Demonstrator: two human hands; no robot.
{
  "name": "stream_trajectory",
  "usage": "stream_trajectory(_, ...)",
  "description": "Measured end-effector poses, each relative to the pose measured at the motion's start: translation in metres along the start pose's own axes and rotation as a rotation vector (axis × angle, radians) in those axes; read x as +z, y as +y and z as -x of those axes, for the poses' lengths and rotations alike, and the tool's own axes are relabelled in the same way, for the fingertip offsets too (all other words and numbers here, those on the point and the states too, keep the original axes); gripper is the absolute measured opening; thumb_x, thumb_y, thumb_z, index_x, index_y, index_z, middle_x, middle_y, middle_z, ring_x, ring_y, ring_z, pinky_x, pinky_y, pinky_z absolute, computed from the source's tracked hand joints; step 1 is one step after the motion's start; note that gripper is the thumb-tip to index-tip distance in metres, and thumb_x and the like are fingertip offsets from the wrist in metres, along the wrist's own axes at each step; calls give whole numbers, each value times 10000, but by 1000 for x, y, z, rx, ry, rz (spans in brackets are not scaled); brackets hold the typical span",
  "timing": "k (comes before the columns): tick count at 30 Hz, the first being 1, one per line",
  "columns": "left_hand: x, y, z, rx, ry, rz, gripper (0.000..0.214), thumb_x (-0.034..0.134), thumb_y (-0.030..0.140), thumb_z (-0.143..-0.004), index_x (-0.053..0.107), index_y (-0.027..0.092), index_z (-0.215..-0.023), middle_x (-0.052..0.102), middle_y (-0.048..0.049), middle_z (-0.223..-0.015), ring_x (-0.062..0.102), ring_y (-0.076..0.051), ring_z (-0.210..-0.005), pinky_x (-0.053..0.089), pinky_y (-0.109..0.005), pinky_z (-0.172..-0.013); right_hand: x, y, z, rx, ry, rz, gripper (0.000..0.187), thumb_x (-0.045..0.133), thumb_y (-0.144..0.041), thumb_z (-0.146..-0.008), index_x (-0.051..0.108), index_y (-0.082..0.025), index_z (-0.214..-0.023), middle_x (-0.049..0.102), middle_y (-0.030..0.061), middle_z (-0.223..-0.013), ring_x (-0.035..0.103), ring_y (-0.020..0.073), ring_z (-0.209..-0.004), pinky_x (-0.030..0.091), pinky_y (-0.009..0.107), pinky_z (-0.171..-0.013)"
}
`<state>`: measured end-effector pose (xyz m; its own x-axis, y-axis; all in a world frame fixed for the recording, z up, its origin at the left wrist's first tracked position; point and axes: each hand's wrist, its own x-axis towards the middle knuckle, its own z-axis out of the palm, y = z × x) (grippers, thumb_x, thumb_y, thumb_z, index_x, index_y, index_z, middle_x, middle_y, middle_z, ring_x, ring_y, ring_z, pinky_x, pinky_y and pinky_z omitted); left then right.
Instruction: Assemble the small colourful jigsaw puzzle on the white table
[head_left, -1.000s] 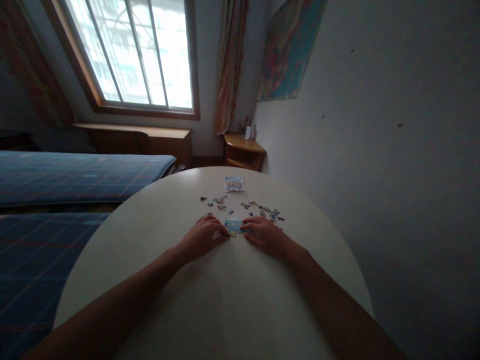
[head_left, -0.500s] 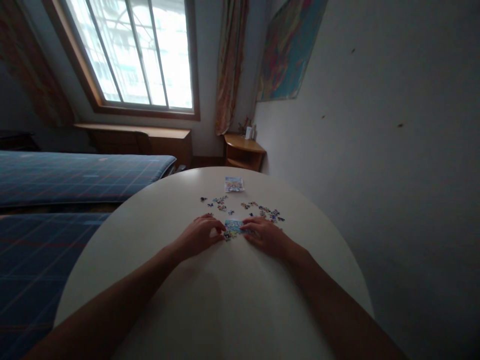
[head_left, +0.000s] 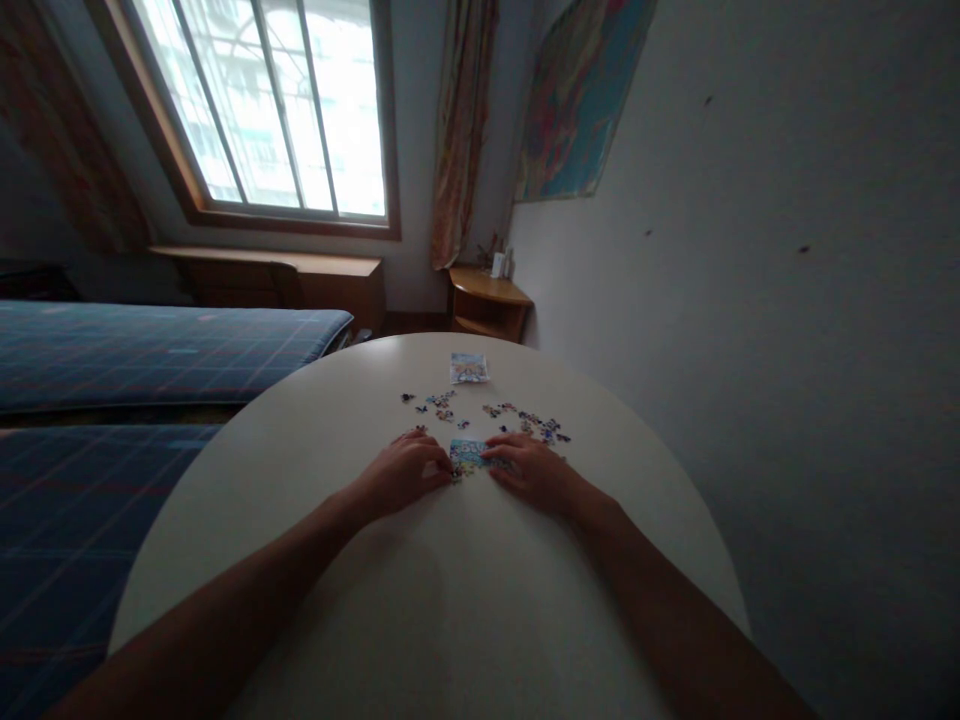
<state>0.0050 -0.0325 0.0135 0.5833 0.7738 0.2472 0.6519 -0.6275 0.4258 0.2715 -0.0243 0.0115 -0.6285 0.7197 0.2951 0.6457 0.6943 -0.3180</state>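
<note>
Both my hands rest on a round white table (head_left: 450, 620), one on each side of a small partly joined jigsaw patch (head_left: 468, 456) with blue and yellow print. My left hand (head_left: 401, 474) lies at the patch's left edge, fingers curled with the tips pressed together against it. My right hand (head_left: 529, 470) lies at the right edge, fingers stretched flat towards the patch and touching it. Loose puzzle pieces (head_left: 529, 420) are scattered just beyond the hands, with a smaller scatter of pieces (head_left: 439, 402) to the left of them.
A small printed picture card (head_left: 469, 368) lies near the table's far edge. Two beds with blue plaid covers (head_left: 150, 350) stand to the left. A wooden corner shelf (head_left: 487, 300) and a barred window (head_left: 285, 110) are behind; a grey wall (head_left: 750, 300) runs along the right.
My left fingertips have drawn slightly closer to the joined patch; otherwise both hands stay where they were.
</note>
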Motion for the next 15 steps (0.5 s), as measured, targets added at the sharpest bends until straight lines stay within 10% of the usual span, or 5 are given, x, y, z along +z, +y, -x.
stream_trajectory(15, 2, 9, 1, 14, 45, 0, 91, 692, 285, -855, 717, 224, -918, 688, -50, -999, 615, -213, -971, 465, -357, -924, 0, 1, 0, 2, 2, -13, 273, 617, -242, -893, 703, -217, -1151, 656, 118, -1272, 615, 248, -1160, 474, 447, -1025)
